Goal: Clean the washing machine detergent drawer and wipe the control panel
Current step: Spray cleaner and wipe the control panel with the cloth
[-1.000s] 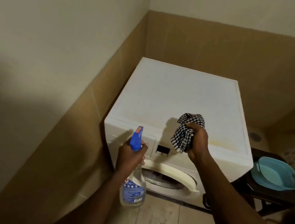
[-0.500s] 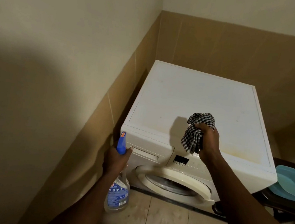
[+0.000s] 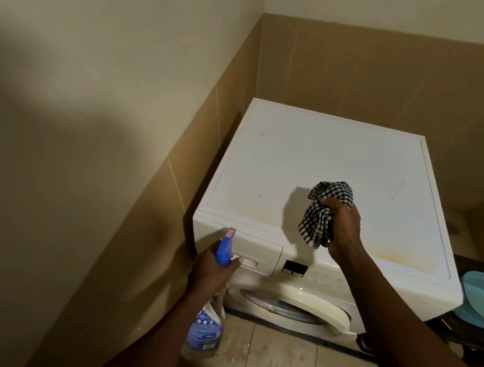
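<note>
Tiled corner is hemming the washer [image 3: 328,177]; your left hand [image 3: 211,272] is gripping the spray [image 3: 210,312] at the shut drawer [image 3: 251,251], right hand [image 3: 343,225] clutching the cloth [image 3: 322,213]: aim at the handle, mist lightly

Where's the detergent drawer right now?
In the head view, the detergent drawer sits shut at the left end of the washing machine's front panel, just beyond the left hand holding the spray bottle.
</note>
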Action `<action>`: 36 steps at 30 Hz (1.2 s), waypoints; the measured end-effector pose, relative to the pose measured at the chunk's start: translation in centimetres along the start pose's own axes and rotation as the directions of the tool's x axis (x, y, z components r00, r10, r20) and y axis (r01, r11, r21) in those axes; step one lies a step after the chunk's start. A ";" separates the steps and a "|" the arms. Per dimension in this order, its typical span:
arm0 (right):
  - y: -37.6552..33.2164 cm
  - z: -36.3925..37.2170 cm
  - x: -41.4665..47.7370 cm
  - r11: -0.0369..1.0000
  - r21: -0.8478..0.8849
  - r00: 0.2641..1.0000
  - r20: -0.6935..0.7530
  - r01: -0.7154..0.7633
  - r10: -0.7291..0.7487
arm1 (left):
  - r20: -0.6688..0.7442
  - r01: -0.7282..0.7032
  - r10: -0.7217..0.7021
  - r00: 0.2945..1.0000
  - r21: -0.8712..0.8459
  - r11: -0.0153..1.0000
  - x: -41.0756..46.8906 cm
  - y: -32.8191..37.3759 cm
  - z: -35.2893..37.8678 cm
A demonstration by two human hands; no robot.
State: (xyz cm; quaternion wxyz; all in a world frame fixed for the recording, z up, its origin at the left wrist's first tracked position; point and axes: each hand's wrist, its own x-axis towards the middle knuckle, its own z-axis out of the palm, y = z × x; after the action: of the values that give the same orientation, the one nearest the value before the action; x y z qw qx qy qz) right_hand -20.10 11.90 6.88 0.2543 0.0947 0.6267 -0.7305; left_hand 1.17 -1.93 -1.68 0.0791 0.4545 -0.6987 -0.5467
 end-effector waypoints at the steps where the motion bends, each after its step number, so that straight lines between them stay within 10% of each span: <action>1: -0.1 -0.1 0.2 1.000 -0.003 1.000 0.003 0.003 -0.003 | 0.016 -0.009 0.009 1.000 0.004 1.000 0.0 0.1 0.4; 17: 0.0 -0.1 2.3 0.924 -0.332 0.982 0.092 0.189 -0.167 | 0.138 -0.031 0.014 0.990 0.120 0.992 -0.4 0.6 4.0; 26: 5.1 3.0 -2.1 0.323 -0.705 0.758 0.475 0.631 -0.446 | -0.151 0.190 -0.217 0.964 -0.178 0.966 0.2 -0.3 -0.2; 34: 8.7 0.1 -1.8 -0.115 -0.759 0.610 0.594 0.641 -0.525 | -0.219 0.124 -0.158 0.963 -0.161 0.979 1.9 -1.1 -3.9; 36: 9.8 0.6 -1.4 -0.091 -0.697 0.573 0.650 0.712 -0.500 | -0.209 0.114 -0.146 0.967 -0.162 0.980 2.1 -1.2 -4.2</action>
State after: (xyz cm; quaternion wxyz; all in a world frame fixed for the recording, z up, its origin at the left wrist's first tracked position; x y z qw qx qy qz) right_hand -13.97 10.82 -0.80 -0.0491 -0.4353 0.8644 -0.2466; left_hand 3.15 -6.29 -1.86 0.1532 0.5499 -0.6117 -0.5477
